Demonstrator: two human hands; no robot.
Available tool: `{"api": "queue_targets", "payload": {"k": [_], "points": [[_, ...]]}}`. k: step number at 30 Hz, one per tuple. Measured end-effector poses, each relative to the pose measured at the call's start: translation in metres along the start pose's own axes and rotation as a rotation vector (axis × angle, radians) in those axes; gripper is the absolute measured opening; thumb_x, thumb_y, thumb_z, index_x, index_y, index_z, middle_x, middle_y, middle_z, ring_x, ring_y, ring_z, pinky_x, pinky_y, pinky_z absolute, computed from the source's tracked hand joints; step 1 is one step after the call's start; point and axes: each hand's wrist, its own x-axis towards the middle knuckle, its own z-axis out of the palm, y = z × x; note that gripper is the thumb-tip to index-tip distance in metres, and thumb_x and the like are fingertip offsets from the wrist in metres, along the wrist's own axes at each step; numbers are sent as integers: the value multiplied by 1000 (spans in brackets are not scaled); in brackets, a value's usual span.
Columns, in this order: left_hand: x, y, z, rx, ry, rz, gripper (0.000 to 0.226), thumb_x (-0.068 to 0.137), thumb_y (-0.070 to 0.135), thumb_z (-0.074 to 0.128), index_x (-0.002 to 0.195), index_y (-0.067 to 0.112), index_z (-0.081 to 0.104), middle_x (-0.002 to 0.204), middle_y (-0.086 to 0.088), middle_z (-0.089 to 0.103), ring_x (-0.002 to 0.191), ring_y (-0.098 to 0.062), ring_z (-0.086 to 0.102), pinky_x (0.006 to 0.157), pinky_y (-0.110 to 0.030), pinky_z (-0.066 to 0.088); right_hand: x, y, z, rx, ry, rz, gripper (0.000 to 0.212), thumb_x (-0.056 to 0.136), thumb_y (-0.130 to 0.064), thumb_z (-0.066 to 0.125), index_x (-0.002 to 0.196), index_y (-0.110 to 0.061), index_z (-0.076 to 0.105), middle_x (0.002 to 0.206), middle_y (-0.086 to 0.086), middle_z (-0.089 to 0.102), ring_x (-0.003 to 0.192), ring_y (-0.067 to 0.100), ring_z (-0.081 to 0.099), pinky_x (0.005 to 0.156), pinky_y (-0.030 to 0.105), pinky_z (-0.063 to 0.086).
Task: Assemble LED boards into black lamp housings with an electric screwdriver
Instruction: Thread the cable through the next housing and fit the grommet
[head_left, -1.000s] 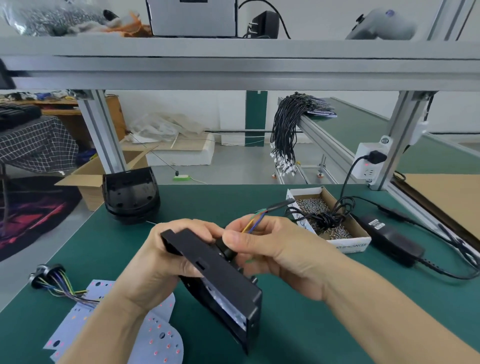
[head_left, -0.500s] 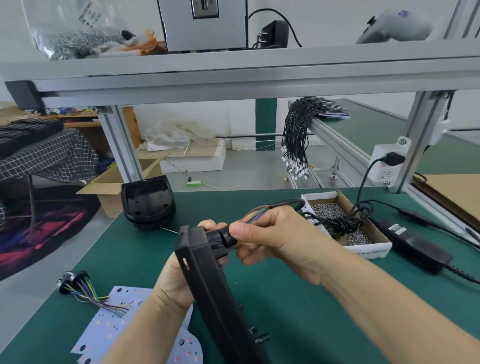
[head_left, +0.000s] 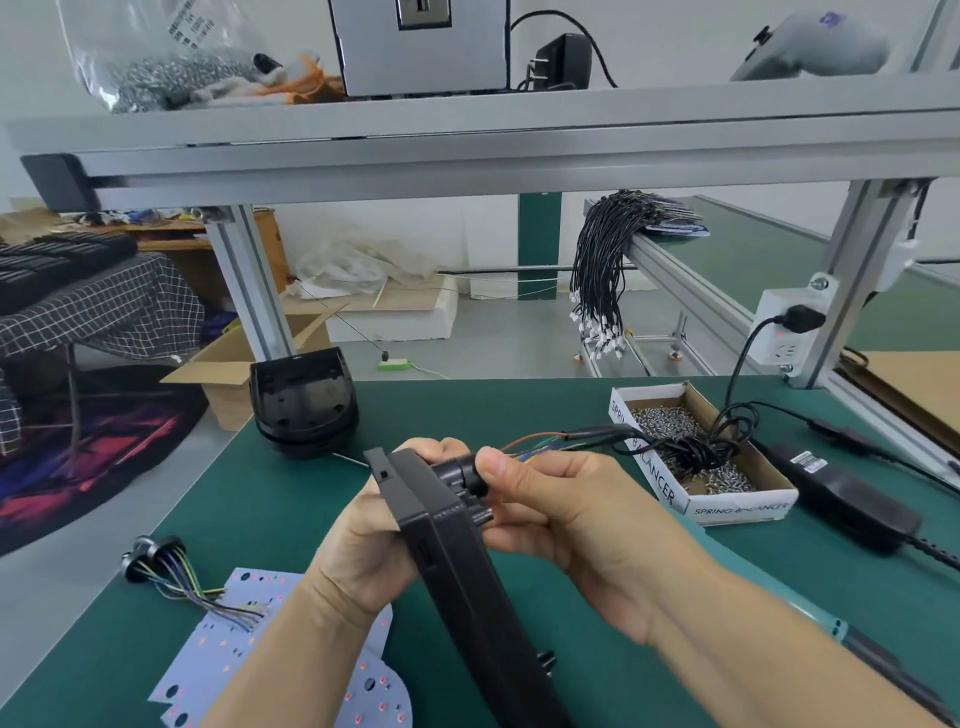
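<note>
Both hands are on one black lamp housing (head_left: 457, 566), held up on edge over the near middle of the green table (head_left: 597, 415), its long side running toward me and out of the bottom of the shot. My left hand (head_left: 363, 540) wraps round the housing's far end from the left, fingers curled over the top edge. My right hand (head_left: 566, 519) pinches the round black cable gland (head_left: 462, 475) on the housing's right face, thumb on top and the other fingers curled under it. Coloured wires (head_left: 535, 447) come out past that thumb and run right into a black sheathed lead.

Couple of other bits on the table: a second black housing (head_left: 304, 400) sits at the far left edge, well clear of my hands. Near left there are white LED boards (head_left: 228, 639) lying flat, with a wire harness (head_left: 171, 571) on the far corner of them. Over on the right is a cardboard box of screws (head_left: 696, 452) with a tangled black cord (head_left: 696, 447) lying over it, and just right of that a black power adapter (head_left: 847, 493). A white wall socket (head_left: 784, 338) with a plug in it hangs on the aluminium frame post at far right. Can't make out the electric screwdriver for sure, so I'm not calling it.
</note>
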Motion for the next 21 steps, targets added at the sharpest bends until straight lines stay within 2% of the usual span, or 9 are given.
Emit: {"api": "queue_targets", "payload": {"k": [1,2,4,5,9,11,15,19,21], "points": [[-1,1,0,4,-40,88,20,93,-5,37,105,-4,53,105,-23,57,97,-40,58,88,-45,47,-1,2,0,26,-1,2,28,53,-36,81,63,-11,74,79,11,73,64,14,67,61,21,55],[-3,5,1,-58,-56,73,24,94,-7,32,109,-6,51,111,-23,55,102,-38,56,92,-45,45,-2,3,1,44,-7,6,28,55,-36,81,65,-10,74,82,13,73,66,15,68,62,21,55],[0,7,5,-37,-150,-30,16,91,-5,42,103,-3,54,109,-19,53,97,-33,58,88,-42,47,-4,3,0,51,-17,4,28,57,-36,80,68,-11,74,83,13,73,68,15,67,63,21,54],[-1,8,5,2,-139,-68,11,88,-4,50,96,0,56,103,-15,53,91,-30,59,83,-40,48,-5,3,0,45,-17,-5,27,58,-36,79,67,-11,75,81,12,72,67,14,67,62,21,54],[-6,15,9,156,-173,-15,12,83,5,63,92,11,68,98,0,64,93,-17,64,86,-28,52,-6,0,-1,36,-15,-56,25,58,-32,78,69,-9,75,72,4,70,60,10,64,58,20,52],[-7,13,11,213,-169,-7,13,78,10,71,90,14,69,97,1,64,94,-18,64,85,-31,52,-6,-3,-1,13,-35,-53,25,61,-30,76,73,-9,74,76,2,72,60,9,64,57,19,51],[-8,11,9,167,-77,-7,18,68,12,80,78,12,65,84,0,58,78,-20,62,72,-31,52,-8,-6,-1,-36,-41,-2,24,64,-33,75,72,-10,74,78,9,72,62,12,66,58,20,52],[-8,16,14,173,-84,-39,17,69,9,79,79,11,65,83,0,56,76,-21,60,73,-32,52,-9,-12,-5,-71,-58,0,31,62,-31,76,79,-5,75,80,11,72,65,13,67,63,23,54],[-9,19,19,142,-166,-70,16,73,7,76,85,9,66,87,-2,58,82,-26,62,80,-36,52,-10,-16,-8,-129,-79,25,34,61,-32,77,82,-5,76,84,12,73,68,13,67,64,25,55]]}}
